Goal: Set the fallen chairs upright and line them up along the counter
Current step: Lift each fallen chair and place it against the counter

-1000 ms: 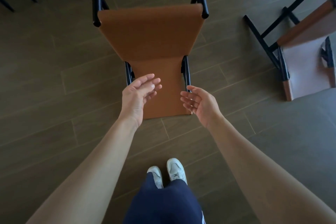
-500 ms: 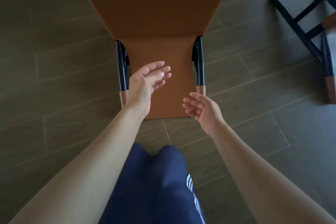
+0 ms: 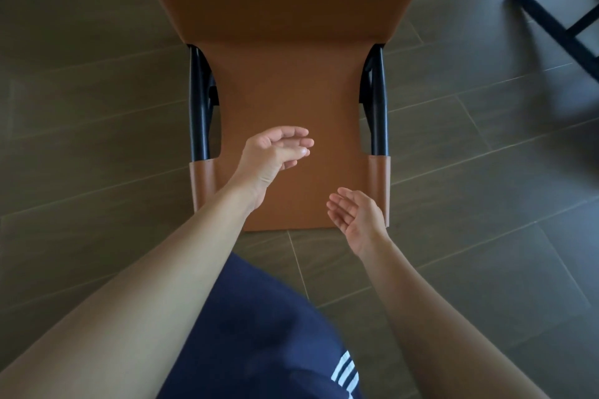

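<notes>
The brown chair (image 3: 285, 74) lies tipped over on the dark plank floor (image 3: 97, 107), right in front of the person. Its narrow panel reaches toward them and its wider part runs off the far edge of view. Black frame tubes (image 3: 197, 100) flank the narrow panel on the left and right, ending in brown-wrapped tips at the near corners.

Both hands are held out over the near end of the chair and hold nothing. The left hand (image 3: 272, 152) is over the left-centre of the narrow panel, fingers loosely extended and pointing right. The right hand (image 3: 356, 214) is nearer to the person, over the panel's near right corner just beside the wrapped tip, palm turned up and leftward with its fingers relaxed. I cannot tell whether either hand touches the chair.

The person's navy-clad leg (image 3: 259, 334) shows at the near edge. At the far right, well apart, blurred black legs of a second chair (image 3: 557, 29) stick out.
</notes>
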